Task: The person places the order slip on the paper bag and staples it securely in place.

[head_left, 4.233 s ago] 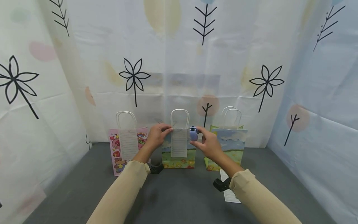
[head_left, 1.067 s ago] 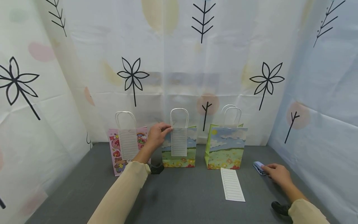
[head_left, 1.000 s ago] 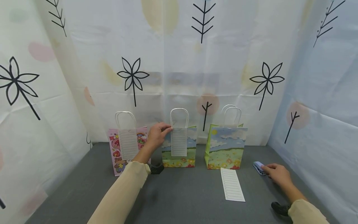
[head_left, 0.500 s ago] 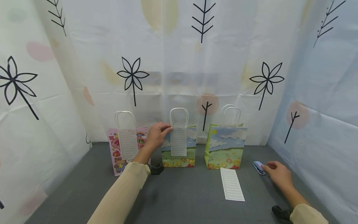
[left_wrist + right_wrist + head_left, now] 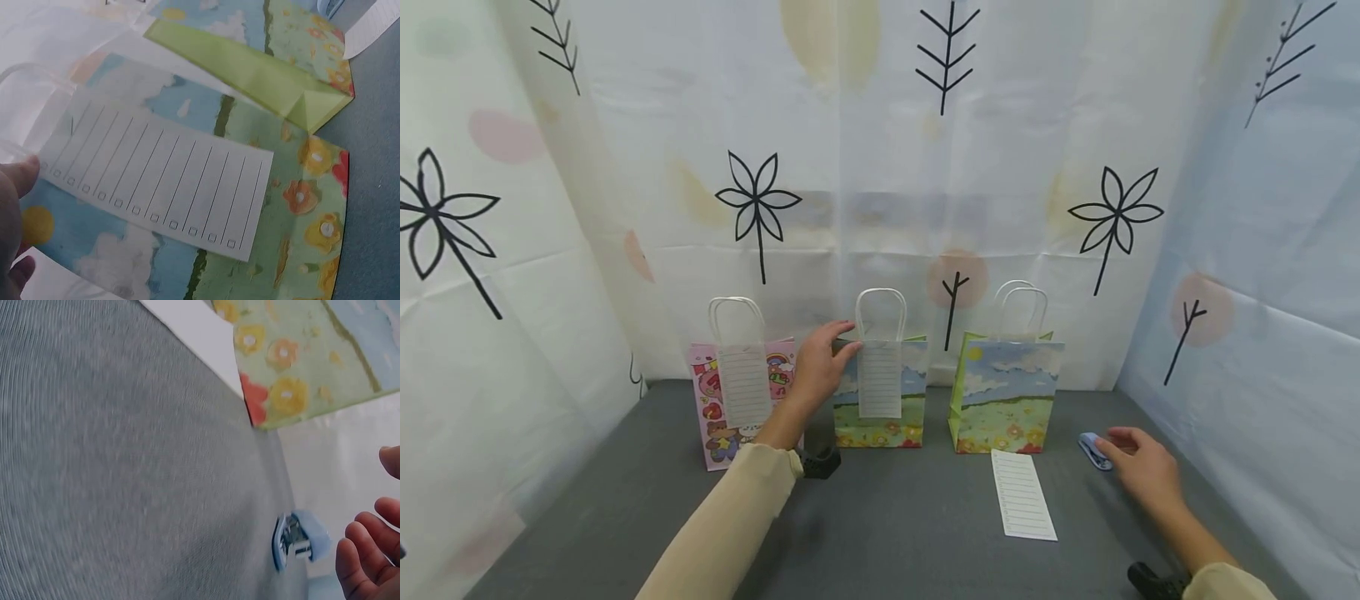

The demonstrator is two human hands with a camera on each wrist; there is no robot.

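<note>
My left hand (image 5: pixel 817 365) is at the upper left edge of the middle gift bag (image 5: pixel 915 404), thumb and forefinger parted. A lined card (image 5: pixel 880 382) with small checkboxes hangs on that bag's front, below its white handle. In the left wrist view the thumb tip is right at the card's corner, and a short thin dark line marks the card (image 5: pixel 144 169) near its top. A small light-blue stapler (image 5: pixel 1095 451) rests on the grey table at right. My right hand (image 5: pixel 1150 473) hovers beside it, fingers loosely spread; the right wrist view shows a gap between fingertips and stapler (image 5: pixel 306 537).
To the left stands a pink cartoon gift bag (image 5: pixel 709 408) with a lined card (image 5: pixel 745 387) on its front. Another landscape gift bag (image 5: pixel 1011 392) stands at right, and a loose lined card (image 5: pixel 1022 496) lies before it on the table (image 5: pixel 910 533). Patterned curtains enclose the back and sides.
The right hand carried the stapler from the middle bag to the table at right, then let it go and lifted slightly. The left thumb and forefinger have just parted at the card.
</note>
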